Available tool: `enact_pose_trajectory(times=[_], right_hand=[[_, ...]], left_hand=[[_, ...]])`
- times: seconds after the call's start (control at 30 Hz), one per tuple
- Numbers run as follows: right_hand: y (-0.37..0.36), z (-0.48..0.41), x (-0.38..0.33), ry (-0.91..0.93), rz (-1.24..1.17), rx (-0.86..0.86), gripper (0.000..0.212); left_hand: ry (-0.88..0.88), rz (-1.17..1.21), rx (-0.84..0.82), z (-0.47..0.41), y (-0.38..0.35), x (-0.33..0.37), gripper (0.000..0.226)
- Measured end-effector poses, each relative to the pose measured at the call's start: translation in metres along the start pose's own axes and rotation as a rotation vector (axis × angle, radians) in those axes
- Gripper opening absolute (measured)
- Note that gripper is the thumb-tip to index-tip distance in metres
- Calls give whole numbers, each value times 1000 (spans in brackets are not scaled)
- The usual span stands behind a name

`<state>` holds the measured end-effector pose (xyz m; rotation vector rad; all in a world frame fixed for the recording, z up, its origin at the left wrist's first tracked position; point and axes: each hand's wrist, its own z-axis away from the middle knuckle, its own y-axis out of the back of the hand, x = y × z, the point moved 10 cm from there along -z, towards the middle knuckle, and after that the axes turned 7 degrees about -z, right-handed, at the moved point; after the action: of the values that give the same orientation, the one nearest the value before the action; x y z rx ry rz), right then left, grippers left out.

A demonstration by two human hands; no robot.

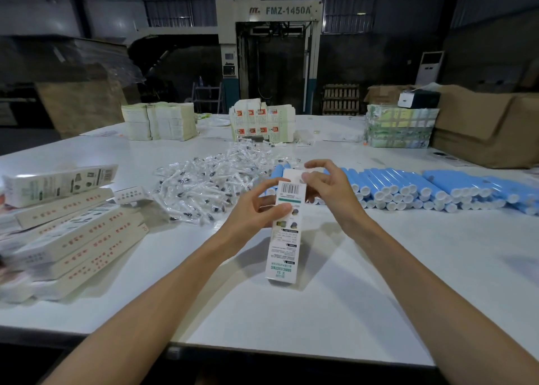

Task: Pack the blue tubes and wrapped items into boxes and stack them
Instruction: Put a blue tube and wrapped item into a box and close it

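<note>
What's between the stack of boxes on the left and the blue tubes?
Head view: between stacked boxes and blue tubes lies the heap of wrapped items, and nearer, the held box.

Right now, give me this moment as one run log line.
left hand: grips box | right hand: pinches top flap | stacked boxes: left | blue tubes: right | wrapped items: centre pile

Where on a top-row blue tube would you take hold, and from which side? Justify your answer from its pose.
Probably the white-capped near end of a top-row blue tube, coming from the near side and slightly above. The tubes lie packed side by side with caps facing the person, so only their ends and tops are exposed.
</note>
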<state>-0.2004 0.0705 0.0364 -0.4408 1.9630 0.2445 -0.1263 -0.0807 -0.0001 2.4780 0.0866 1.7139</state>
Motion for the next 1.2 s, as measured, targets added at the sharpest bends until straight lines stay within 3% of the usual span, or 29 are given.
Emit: enact_pose_trajectory(times=[0.33, 0.5, 0.63, 0.83, 1.2], right_hand=[[-14, 6, -23, 157, 177, -150, 10], [-19, 8, -21, 61, 72, -183, 26], [-18, 4, -15, -7, 7, -118, 12], [-10, 4, -10, -110, -102, -62, 8], [-10, 7, -9, -136, -146, -162, 9]], left_hand=[[-5, -13, -4, 1, -4, -3, 50], [-24, -51, 44, 1, 4, 2, 49], [-25, -83, 37, 2, 4, 3, 50], [-49, -59, -15, 2, -2, 11, 55], [-49, -73, -59, 1, -5, 6, 65]])
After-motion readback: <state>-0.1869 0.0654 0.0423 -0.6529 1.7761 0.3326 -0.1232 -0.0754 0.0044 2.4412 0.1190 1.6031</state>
